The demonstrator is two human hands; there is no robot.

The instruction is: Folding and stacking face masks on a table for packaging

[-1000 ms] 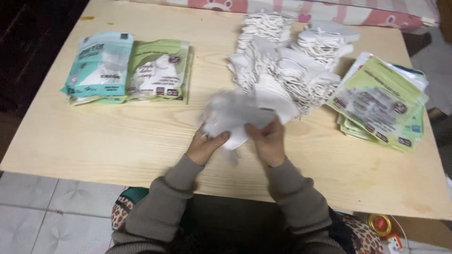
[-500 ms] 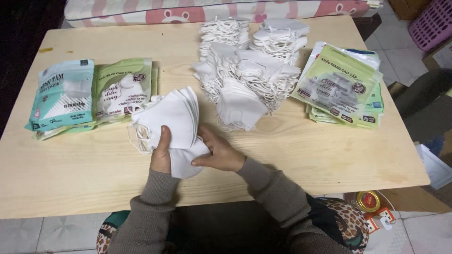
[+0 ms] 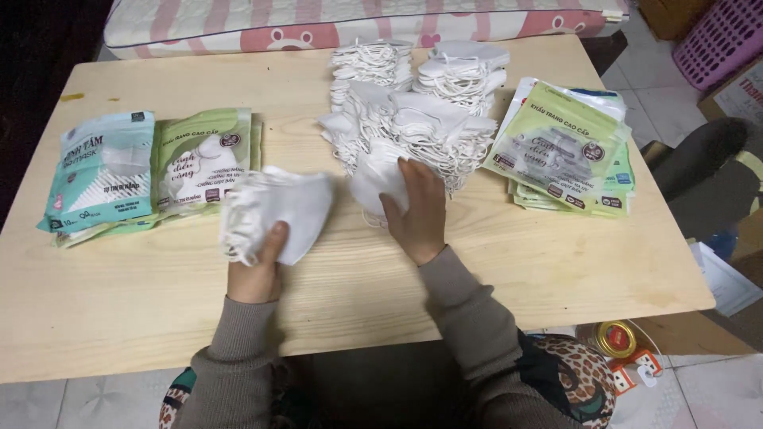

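My left hand (image 3: pixel 258 270) grips a stack of white face masks (image 3: pixel 274 210) just above the wooden table (image 3: pixel 159 318). My right hand (image 3: pixel 417 210) lies flat, fingers spread, on a white mask (image 3: pixel 373 179) at the near edge of a large pile of loose white masks (image 3: pixel 413 111) in the table's middle. Filled mask packets, one teal (image 3: pixel 103 175) and one green (image 3: pixel 207 155), lie left of my left hand. A stack of flat green packets (image 3: pixel 564 147) lies to the right of the pile.
A pink and white cushion (image 3: pixel 318 20) runs along the far edge of the table. On the floor at right are a pink basket (image 3: pixel 723 40), a dark chair (image 3: pixel 707 175), a sheet of paper (image 3: pixel 727 278) and a small round tin (image 3: pixel 616 338).
My left hand has carried the mask stack left and lifted it. My right hand has left the stack and reached forward onto the loose pile. The view has shifted.
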